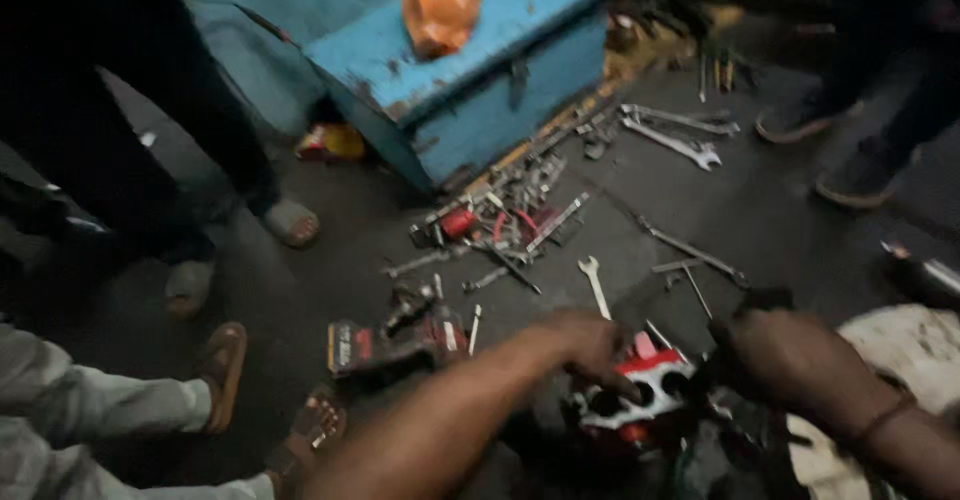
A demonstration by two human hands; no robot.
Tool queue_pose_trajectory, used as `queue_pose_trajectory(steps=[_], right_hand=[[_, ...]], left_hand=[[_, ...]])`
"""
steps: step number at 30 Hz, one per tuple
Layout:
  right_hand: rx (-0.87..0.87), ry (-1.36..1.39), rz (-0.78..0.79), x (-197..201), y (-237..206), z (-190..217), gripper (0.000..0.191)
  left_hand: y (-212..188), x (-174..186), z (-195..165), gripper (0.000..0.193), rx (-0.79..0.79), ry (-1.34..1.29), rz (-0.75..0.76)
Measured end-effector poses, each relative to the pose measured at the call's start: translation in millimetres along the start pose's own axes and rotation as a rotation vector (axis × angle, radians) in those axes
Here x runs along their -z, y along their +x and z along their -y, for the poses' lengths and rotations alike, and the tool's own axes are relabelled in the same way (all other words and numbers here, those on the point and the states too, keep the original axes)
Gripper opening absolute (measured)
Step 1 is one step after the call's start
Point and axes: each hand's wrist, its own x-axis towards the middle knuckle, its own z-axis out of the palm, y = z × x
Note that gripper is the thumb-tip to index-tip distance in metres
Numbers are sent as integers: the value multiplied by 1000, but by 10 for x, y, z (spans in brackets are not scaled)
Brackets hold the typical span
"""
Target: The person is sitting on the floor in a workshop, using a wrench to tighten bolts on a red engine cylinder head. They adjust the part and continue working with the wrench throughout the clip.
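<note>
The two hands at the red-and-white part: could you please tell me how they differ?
The left hand lies on top of the red-and-white part, fingers curled over its holes; the right hand is at its right edge, with what it grips hidden. The right wrist bears a thin band; the left is bare. Both are bare hands at the same part.

A repair workshop: spanners (672, 132) and sockets (500, 222) strewn over the dark floor (780, 210) beside a blue metal toolbox (480, 60).
</note>
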Motion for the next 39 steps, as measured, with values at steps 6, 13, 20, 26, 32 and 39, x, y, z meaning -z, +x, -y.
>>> queue_pose_trajectory(steps=[6, 13, 20, 26, 32, 39], right_hand=[[78, -114, -290, -376, 76, -229, 13], [-359, 250, 22, -571, 260, -419, 55], [-372, 726, 269, -559, 404, -572, 71], [-394, 293, 227, -27, 119, -198, 56], [-360, 445, 296, 522, -62, 224, 64], [-71, -96, 192, -273, 53, -262, 33]], left_hand=[[641, -23, -100, 67, -59, 18, 11], [1275, 121, -285, 54, -85, -105, -110], [1401, 190, -429, 47, -147, -139, -96], [1502, 90, -436, 43, -351, -36, -355], [1188, -68, -391, 43, -309, -106, -378], [869, -13, -404, 67, -206, 330, -268]])
